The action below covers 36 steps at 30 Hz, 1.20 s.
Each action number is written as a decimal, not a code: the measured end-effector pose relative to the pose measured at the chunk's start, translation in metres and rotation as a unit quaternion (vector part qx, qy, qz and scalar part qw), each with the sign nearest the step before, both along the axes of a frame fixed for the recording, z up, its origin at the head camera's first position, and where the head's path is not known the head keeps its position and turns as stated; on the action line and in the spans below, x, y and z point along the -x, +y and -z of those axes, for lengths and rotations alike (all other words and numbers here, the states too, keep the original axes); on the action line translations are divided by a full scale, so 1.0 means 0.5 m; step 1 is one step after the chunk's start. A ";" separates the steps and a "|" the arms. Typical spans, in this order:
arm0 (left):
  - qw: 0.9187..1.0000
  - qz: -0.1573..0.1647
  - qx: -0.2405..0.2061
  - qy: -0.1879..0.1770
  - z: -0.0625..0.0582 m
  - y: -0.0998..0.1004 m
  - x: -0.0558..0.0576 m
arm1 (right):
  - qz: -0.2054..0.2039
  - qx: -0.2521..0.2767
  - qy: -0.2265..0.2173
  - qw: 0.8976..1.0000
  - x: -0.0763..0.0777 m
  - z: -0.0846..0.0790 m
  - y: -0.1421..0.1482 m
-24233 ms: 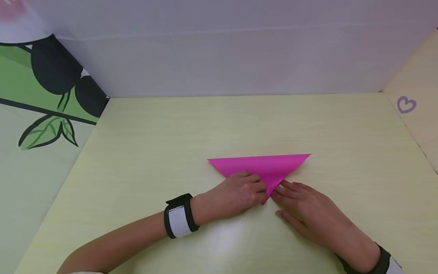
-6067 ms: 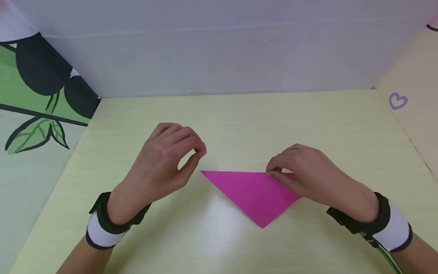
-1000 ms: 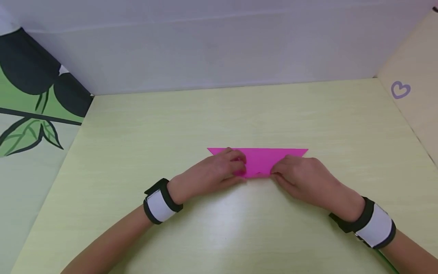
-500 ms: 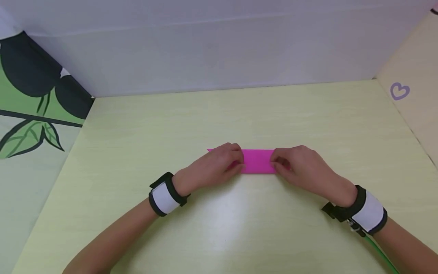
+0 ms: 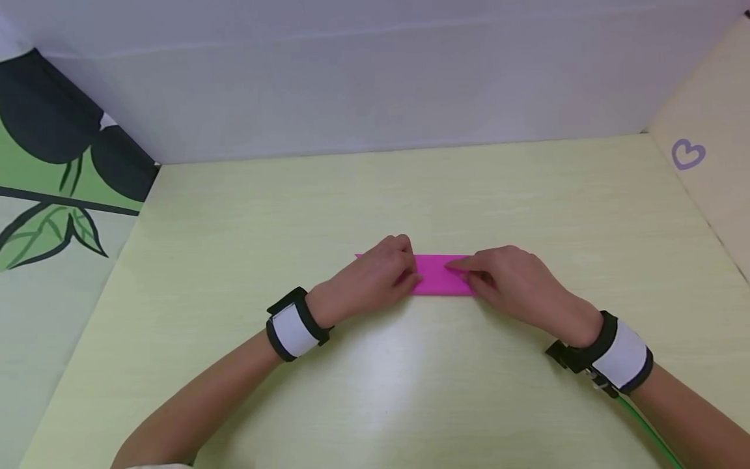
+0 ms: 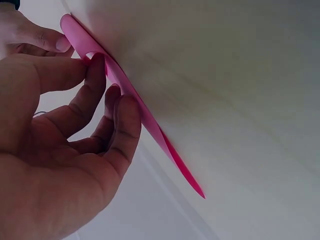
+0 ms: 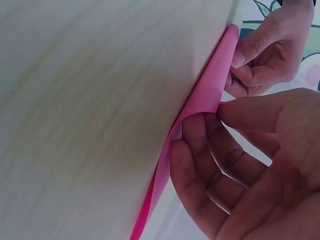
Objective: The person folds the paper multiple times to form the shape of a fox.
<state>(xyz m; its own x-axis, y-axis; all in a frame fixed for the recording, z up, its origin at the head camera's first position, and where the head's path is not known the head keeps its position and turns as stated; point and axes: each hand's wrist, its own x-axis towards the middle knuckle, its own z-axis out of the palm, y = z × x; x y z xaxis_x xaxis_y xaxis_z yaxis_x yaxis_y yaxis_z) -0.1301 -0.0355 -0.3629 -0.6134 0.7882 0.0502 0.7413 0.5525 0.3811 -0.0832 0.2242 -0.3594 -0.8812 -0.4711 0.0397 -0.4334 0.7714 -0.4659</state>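
Between my left hand and right hand, both pinching it, pink folded paper curls; its long axis spans them; a sharp tip points leftward beyond.

Magenta paper at centre; pale yellow tabletop with faint wood grain; wristbands in black and white; green cable, lower right; lavender-grey wall across the top; black-outlined green leaves, left edge; purple heart outline, upper right

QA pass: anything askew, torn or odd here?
Nothing stands out. The pink paper bows rather than lying fully flat in the wrist views, but that fits a fold not yet pressed down; no tear or spill shows.
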 end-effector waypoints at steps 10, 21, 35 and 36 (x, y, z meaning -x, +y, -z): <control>1.000 0.004 -0.001 0.014 -0.002 0.002 0.005 | -0.015 -0.003 0.026 1.000 0.007 0.005 -0.002; 1.000 0.001 0.007 0.013 0.000 0.006 0.007 | -0.027 -0.049 0.066 0.996 0.003 0.009 -0.007; 0.999 -0.005 0.013 0.036 0.001 0.001 0.005 | -0.050 -0.074 0.096 0.991 -0.004 0.013 -0.011; 0.999 -0.008 0.015 0.042 0.000 0.001 0.004 | -0.051 -0.074 0.095 0.991 -0.004 0.014 -0.011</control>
